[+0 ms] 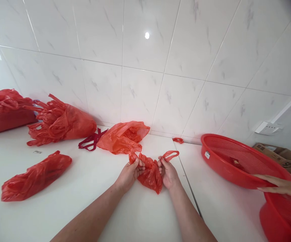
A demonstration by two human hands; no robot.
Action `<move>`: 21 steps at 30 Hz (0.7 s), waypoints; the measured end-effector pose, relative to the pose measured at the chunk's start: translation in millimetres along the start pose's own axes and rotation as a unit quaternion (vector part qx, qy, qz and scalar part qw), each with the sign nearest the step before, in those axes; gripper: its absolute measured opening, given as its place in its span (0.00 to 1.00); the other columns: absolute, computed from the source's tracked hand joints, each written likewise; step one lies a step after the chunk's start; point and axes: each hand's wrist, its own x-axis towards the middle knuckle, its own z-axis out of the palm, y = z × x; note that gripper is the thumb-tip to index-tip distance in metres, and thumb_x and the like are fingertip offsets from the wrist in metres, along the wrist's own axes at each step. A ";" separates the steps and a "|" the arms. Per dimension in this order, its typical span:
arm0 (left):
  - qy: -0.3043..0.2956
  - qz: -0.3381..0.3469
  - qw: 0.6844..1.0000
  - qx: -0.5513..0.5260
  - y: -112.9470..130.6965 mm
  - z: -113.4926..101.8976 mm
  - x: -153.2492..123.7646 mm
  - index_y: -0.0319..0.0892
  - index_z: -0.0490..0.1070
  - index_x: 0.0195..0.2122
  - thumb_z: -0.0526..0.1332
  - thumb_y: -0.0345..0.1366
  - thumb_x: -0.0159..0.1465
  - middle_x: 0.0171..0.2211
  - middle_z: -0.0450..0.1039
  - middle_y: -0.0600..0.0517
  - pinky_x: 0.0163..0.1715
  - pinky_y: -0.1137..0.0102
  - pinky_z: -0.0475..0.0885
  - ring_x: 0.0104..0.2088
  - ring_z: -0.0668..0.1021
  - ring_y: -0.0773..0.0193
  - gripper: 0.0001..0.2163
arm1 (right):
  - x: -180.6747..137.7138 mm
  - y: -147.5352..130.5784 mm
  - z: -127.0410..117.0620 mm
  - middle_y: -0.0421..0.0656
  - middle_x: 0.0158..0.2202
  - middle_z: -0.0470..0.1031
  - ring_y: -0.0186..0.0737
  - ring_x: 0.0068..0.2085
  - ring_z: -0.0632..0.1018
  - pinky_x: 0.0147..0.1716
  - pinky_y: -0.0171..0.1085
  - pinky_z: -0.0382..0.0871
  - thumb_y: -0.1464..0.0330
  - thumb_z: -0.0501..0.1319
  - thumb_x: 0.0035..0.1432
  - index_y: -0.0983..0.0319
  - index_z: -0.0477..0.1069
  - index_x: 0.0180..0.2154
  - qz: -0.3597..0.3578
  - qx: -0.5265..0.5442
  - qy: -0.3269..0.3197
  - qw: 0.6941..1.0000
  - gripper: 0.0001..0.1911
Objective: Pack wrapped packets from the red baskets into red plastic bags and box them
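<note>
Gripped tightly in the fingers [136,163] of left hand [127,176] and right hand [169,174], over the white bench [140,218]: small red bag [151,178] with handle loop [176,152] at right. Apparently gathered already, seemingly not yet fastened, with no knot discernible. To left, bundled red bags [68,124]; to right, red basket [221,171]; behind, marbled tile wall [98,30].

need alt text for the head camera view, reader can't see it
A person's left hand and right hand grip a small red plastic bag over a white table. More red bags lie to the left; at right, another person's hand touches a large red basket.
</note>
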 end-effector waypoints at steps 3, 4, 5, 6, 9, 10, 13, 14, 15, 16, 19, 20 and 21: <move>-0.016 0.047 0.999 0.022 4.4 3.0 -2.7 0.40 0.69 0.36 0.65 0.37 0.57 0.37 0.72 0.51 0.46 0.68 0.68 0.38 0.74 0.65 0.09 | -2.5 0.3 0.3 0.36 0.26 0.72 0.28 0.24 0.69 0.23 0.28 0.65 0.72 0.65 0.47 0.62 0.71 0.39 -0.006 0.007 -0.021 1.000 0.14; -0.021 0.065 0.997 0.033 5.6 4.0 -3.4 0.41 0.69 0.39 0.66 0.35 0.56 0.38 0.72 0.51 0.47 0.66 0.67 0.40 0.75 0.64 0.11 | -3.1 0.7 0.6 0.38 0.30 0.74 0.29 0.27 0.71 0.25 0.29 0.66 0.74 0.64 0.45 0.61 0.71 0.41 -0.005 0.010 -0.027 1.000 0.17; -0.021 0.082 0.995 0.051 6.2 4.5 -3.9 0.41 0.68 0.41 0.66 0.35 0.56 0.40 0.72 0.50 0.47 0.64 0.68 0.41 0.75 0.62 0.13 | -3.6 1.5 1.0 0.40 0.34 0.76 0.30 0.29 0.72 0.27 0.30 0.67 0.76 0.63 0.44 0.61 0.71 0.42 -0.003 0.008 -0.034 0.999 0.20; -0.014 0.099 0.992 0.080 6.2 4.6 -3.8 0.42 0.67 0.44 0.65 0.36 0.56 0.42 0.72 0.49 0.48 0.61 0.68 0.43 0.75 0.59 0.15 | -4.0 2.8 1.5 0.41 0.38 0.76 0.31 0.31 0.73 0.28 0.30 0.67 0.77 0.63 0.43 0.61 0.70 0.43 0.000 0.003 -0.042 0.999 0.22; 0.073 0.176 0.948 0.254 1.5 1.2 -1.0 0.44 0.64 0.52 0.66 0.39 0.53 0.50 0.68 0.45 0.52 0.56 0.64 0.52 0.71 0.53 0.25 | -5.1 8.8 3.9 0.42 0.40 0.76 0.31 0.32 0.74 0.28 0.30 0.66 0.76 0.62 0.46 0.59 0.70 0.46 0.016 -0.034 -0.073 0.997 0.22; 0.104 0.203 0.917 0.326 -1.0 -0.5 0.5 0.44 0.63 0.54 0.68 0.39 0.50 0.54 0.65 0.44 0.55 0.55 0.61 0.56 0.67 0.51 0.30 | -5.8 10.9 5.0 0.41 0.37 0.77 0.31 0.31 0.73 0.27 0.30 0.65 0.75 0.62 0.47 0.60 0.70 0.47 0.026 -0.051 -0.091 0.994 0.22; 0.114 0.237 0.827 0.497 -5.8 -4.2 2.0 0.47 0.66 0.54 0.71 0.36 0.43 0.57 0.62 0.46 0.57 0.56 0.57 0.59 0.62 0.50 0.35 | -10.0 14.2 8.0 0.40 0.29 0.74 0.32 0.29 0.72 0.24 0.29 0.62 0.73 0.62 0.50 0.62 0.70 0.48 0.064 -0.101 -0.165 0.979 0.20; 0.094 0.230 0.811 0.530 -5.2 -4.4 0.5 0.48 0.67 0.53 0.71 0.34 0.43 0.54 0.65 0.47 0.56 0.57 0.59 0.56 0.65 0.51 0.33 | -12.2 13.8 8.1 0.40 0.29 0.74 0.32 0.29 0.72 0.24 0.29 0.61 0.73 0.62 0.50 0.62 0.71 0.48 0.075 -0.116 -0.187 0.972 0.21; 0.073 0.221 0.798 0.556 -3.3 -4.3 -2.2 0.49 0.70 0.50 0.70 0.33 0.45 0.50 0.68 0.49 0.54 0.58 0.62 0.53 0.68 0.52 0.29 | -14.5 12.5 7.4 0.41 0.30 0.74 0.32 0.29 0.71 0.24 0.29 0.61 0.74 0.62 0.50 0.62 0.71 0.48 0.083 -0.128 -0.200 0.968 0.21; 0.055 0.213 0.787 0.577 -0.1 -4.1 -6.3 0.49 0.72 0.47 0.68 0.32 0.47 0.46 0.71 0.50 0.52 0.60 0.64 0.49 0.70 0.55 0.24 | -16.6 10.7 5.7 0.41 0.32 0.74 0.32 0.30 0.72 0.25 0.29 0.62 0.74 0.63 0.50 0.61 0.71 0.48 0.087 -0.137 -0.201 0.966 0.22; 0.039 0.194 0.764 0.614 15.6 -6.9 -24.5 0.49 0.76 0.38 0.62 0.29 0.52 0.37 0.72 0.52 0.45 0.65 0.67 0.41 0.72 0.60 0.13 | -18.9 3.5 -3.7 0.40 0.33 0.75 0.32 0.32 0.73 0.28 0.30 0.66 0.74 0.65 0.50 0.58 0.71 0.49 0.087 -0.152 -0.157 0.972 0.22; 0.046 0.188 0.760 0.620 22.6 -9.8 -31.9 0.48 0.76 0.36 0.60 0.28 0.53 0.35 0.72 0.52 0.42 0.67 0.68 0.39 0.72 0.60 0.12 | -18.0 1.3 -7.3 0.40 0.36 0.76 0.32 0.32 0.73 0.29 0.31 0.67 0.73 0.65 0.50 0.57 0.70 0.50 0.087 -0.156 -0.143 0.973 0.23; 0.058 0.183 0.757 0.624 30.5 -13.8 -39.6 0.48 0.76 0.35 0.59 0.27 0.53 0.34 0.72 0.53 0.40 0.68 0.68 0.39 0.72 0.61 0.12 | -16.5 -0.5 -10.5 0.41 0.38 0.76 0.33 0.34 0.74 0.31 0.31 0.68 0.72 0.65 0.51 0.57 0.70 0.50 0.092 -0.157 -0.132 0.974 0.23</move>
